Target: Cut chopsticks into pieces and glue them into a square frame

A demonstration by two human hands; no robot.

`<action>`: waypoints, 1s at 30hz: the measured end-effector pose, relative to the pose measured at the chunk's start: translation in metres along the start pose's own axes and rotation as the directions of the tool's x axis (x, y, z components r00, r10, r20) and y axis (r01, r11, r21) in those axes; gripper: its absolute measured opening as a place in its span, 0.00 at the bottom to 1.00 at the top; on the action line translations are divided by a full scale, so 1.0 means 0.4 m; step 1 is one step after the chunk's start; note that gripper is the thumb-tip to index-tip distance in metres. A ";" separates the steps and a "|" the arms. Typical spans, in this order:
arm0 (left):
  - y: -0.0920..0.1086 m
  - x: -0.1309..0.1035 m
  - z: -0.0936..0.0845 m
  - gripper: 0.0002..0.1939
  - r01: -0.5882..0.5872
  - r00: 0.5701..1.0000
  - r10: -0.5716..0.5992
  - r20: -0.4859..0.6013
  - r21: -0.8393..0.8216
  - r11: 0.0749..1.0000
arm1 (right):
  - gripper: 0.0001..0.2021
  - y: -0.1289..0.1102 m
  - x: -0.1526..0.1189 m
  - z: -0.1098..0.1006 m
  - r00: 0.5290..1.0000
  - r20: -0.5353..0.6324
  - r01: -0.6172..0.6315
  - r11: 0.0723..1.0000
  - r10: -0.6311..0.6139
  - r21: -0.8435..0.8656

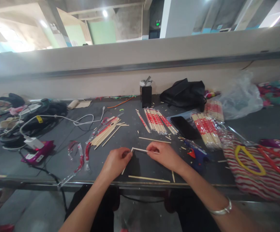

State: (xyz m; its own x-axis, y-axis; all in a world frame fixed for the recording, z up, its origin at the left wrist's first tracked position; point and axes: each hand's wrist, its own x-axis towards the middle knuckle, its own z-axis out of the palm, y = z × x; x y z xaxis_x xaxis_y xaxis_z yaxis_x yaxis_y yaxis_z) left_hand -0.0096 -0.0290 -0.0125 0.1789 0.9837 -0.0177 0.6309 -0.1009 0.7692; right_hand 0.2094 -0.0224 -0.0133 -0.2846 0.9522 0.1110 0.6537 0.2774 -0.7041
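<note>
My left hand (118, 161) pinches a wooden chopstick (123, 171) that slants toward the table's front edge. In my right hand (163, 154), closed fingers grip a second chopstick (140, 149), whose left end meets the first one's top end at my left fingertips; whether they are joined cannot be made out. Another chopstick (149, 178) lies along the front edge between my wrists. Under my right forearm the end of one more stick (173, 176) shows. A loose chopstick (154, 140) rests just beyond my hands.
Bare chopsticks (106, 133) are piled on the left, near torn wrappers (78, 158). Wrapped chopsticks (155, 120) lie behind. To the right are a phone (184, 127), a blue glue gun (199, 156) and a striped bag (246, 167). A purple power strip (39, 153) with cables stands left.
</note>
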 end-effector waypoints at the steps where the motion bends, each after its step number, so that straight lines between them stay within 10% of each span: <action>1: 0.008 -0.002 -0.007 0.15 -0.018 1.000 0.017 0.009 0.071 0.997 | 0.05 -0.001 0.001 0.005 1.000 -0.005 0.002 1.000 -0.003 -0.029; 7: 0.022 -0.001 -0.025 0.14 -0.012 1.000 0.011 0.005 0.336 0.942 | 0.05 -0.004 0.004 0.027 0.996 -0.042 0.073 0.973 -0.084 -0.220; 30: -0.016 0.047 0.006 0.13 -0.084 0.993 0.107 -0.051 0.328 0.941 | 0.06 -0.002 0.028 0.074 0.978 -0.078 0.155 0.925 -0.193 -0.347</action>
State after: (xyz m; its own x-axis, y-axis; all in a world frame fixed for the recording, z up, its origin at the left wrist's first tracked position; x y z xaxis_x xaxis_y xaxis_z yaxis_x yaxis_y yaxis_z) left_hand -0.0085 -0.0101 -0.0194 0.2063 0.9737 0.0970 0.8263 -0.2265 0.5157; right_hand 0.1850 -0.0158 -0.0325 -0.3498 0.8877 0.2995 0.8036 0.4486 -0.3910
